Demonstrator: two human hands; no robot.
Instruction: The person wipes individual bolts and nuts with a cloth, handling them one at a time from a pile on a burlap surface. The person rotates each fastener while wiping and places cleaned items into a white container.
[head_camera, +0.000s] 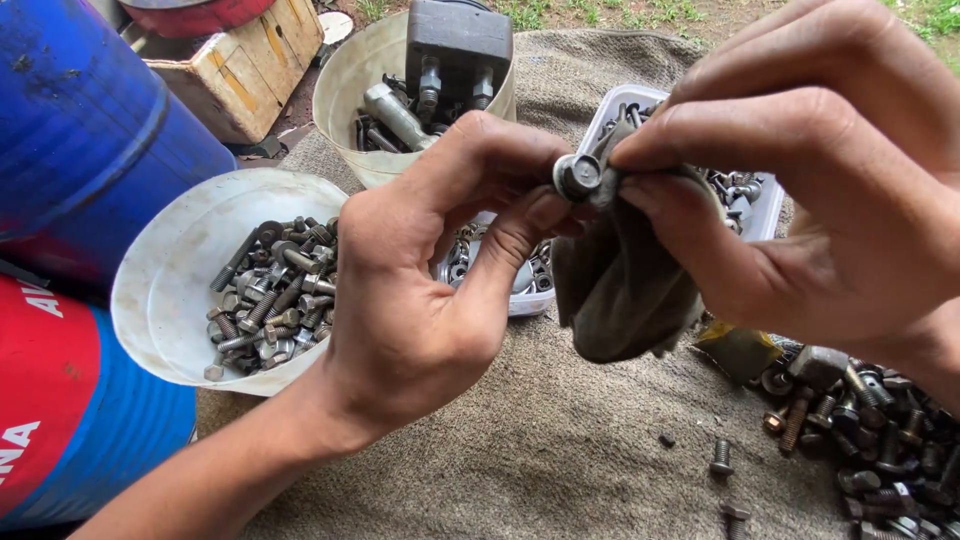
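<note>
My left hand (430, 270) pinches a metal bolt (578, 177) by its round head, thumb and fingers closed on it. A dirty dark rag (620, 280) is wrapped around the bolt's shank and gripped by my right hand (830, 170), the cloth hanging down below the fingers. Both hands are raised above a grey sackcloth mat (560, 440). The bolt's shank is hidden inside the rag.
A white bucket (170, 290) of bolts sits at left, a beige bucket (345, 90) with larger parts behind. A white tray (765, 215) of hardware lies under my hands. Loose bolts (870, 420) pile at right. Blue-red drum (70, 150) and a wooden box (245, 65) at left.
</note>
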